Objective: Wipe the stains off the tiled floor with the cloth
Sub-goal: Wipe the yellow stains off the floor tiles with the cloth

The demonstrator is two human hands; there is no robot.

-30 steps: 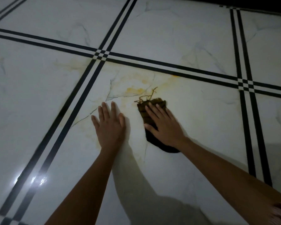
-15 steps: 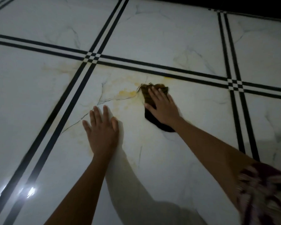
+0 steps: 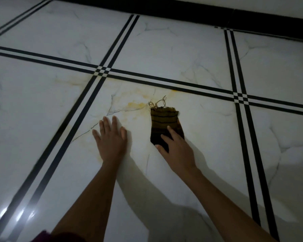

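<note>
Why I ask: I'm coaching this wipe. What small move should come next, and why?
Probably push the cloth forward-left over the stain: the right hand presses its near end, the stain lies uncovered just left of its frayed end, and the left hand rests flat on the floor.

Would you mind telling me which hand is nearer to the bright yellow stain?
Left. The left hand lies flat just left of the stain; the right hand presses the cloth, further right.
</note>
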